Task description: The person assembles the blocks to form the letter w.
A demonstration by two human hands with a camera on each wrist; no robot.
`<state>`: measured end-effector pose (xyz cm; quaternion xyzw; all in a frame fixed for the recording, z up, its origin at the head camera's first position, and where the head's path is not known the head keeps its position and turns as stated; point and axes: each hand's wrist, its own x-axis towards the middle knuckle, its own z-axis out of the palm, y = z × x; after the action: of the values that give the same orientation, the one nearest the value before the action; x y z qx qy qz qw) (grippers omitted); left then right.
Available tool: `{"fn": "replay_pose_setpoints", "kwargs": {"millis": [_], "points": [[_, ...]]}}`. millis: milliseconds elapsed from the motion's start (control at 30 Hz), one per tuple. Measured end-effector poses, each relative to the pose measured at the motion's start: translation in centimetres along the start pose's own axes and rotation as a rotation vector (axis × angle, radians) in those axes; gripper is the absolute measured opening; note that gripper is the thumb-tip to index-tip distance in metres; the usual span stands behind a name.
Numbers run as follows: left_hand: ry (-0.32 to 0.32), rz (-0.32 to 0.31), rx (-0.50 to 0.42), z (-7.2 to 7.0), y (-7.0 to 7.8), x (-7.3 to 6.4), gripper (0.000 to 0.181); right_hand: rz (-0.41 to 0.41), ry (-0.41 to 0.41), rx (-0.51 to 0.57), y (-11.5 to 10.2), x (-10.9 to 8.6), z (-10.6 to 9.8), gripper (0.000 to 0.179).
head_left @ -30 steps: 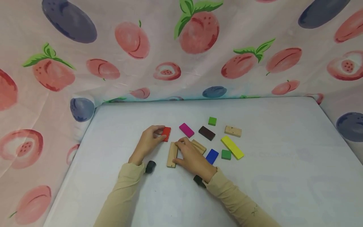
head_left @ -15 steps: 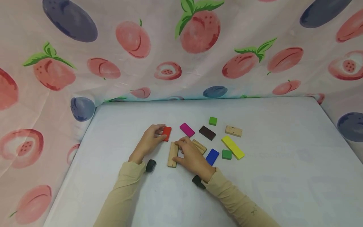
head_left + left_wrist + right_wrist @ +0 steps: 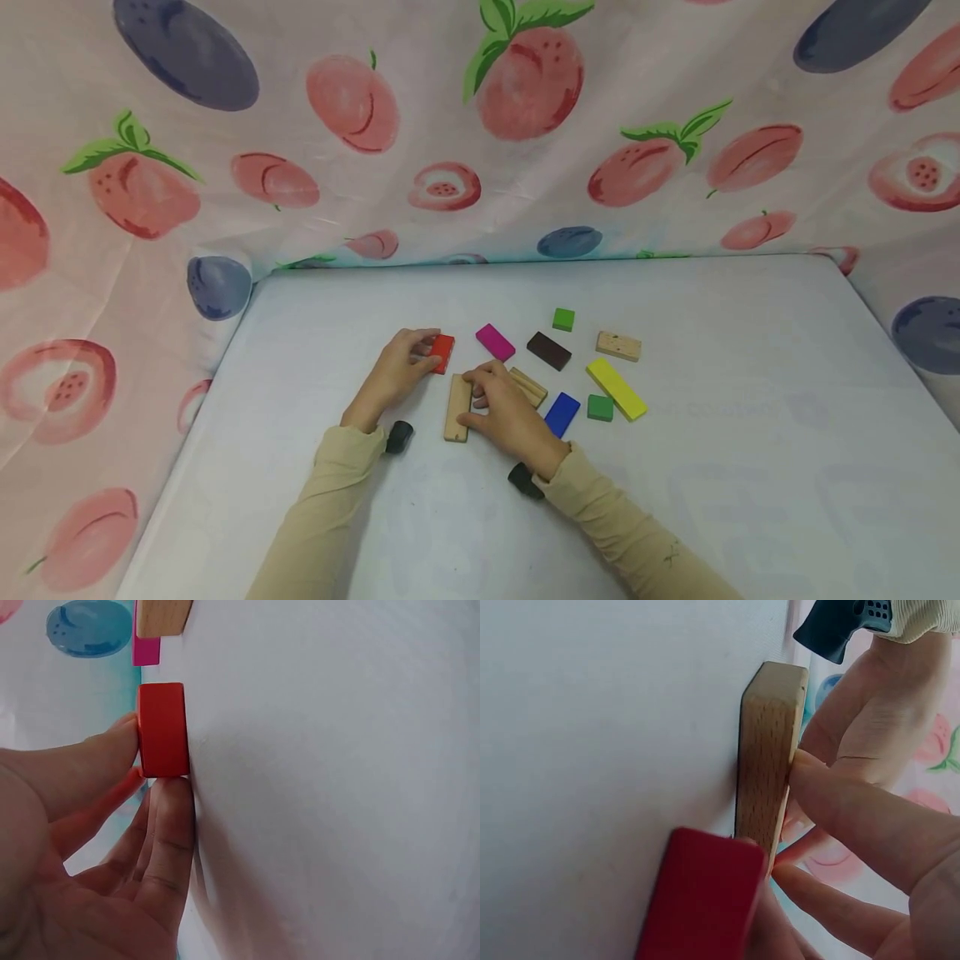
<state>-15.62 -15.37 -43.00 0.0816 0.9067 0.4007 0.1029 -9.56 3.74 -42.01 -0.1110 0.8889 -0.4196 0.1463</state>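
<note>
My left hand (image 3: 396,367) holds a red block (image 3: 442,354) lying on the white table. In the left wrist view the thumb presses the red block's upper face (image 3: 163,729) and fingers touch its side. My right hand (image 3: 513,412) holds a long plain wooden block (image 3: 457,408), thumb near one end and a finger near the other. Both held blocks rest on the table, apart from each other. A dark red block (image 3: 705,896) stands close in the right wrist view; the head view does not show it, seemingly hidden by the right hand. A grooved wooden block (image 3: 528,387) lies beside the right hand.
Beyond the right hand lie magenta (image 3: 495,342), dark brown (image 3: 548,351), light green (image 3: 563,319), speckled wooden (image 3: 618,346), yellow (image 3: 616,389), green (image 3: 600,407) and blue (image 3: 562,414) blocks. A fruit-printed cloth (image 3: 360,208) hangs behind the table (image 3: 750,375).
Both hands stay at their blocks with hardly any movement. The whole head view has shifted by a few pixels; the blocks keep their places.
</note>
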Motion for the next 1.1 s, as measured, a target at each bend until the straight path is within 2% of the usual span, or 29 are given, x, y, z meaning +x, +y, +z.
{"fn": "replay_pose_setpoints", "kwargs": {"millis": [267,633,833,1100], "points": [[0.006,-0.018,0.004,-0.11,0.16,-0.02,0.048,-0.01,-0.005,0.028,0.28,0.07,0.04,0.052],[0.066,-0.046,0.011,-0.24,-0.22,-0.09,0.043,-0.023,-0.008,0.049,0.35,0.06,0.1,0.048],[0.088,-0.084,-0.032,-0.34,-0.28,-0.09,0.043,-0.01,-0.03,0.078,0.29,0.17,-0.01,0.049],[0.088,-0.101,-0.031,-0.48,-0.09,-0.15,0.043,0.0,-0.05,0.113,0.35,0.45,-0.06,0.049]]}}
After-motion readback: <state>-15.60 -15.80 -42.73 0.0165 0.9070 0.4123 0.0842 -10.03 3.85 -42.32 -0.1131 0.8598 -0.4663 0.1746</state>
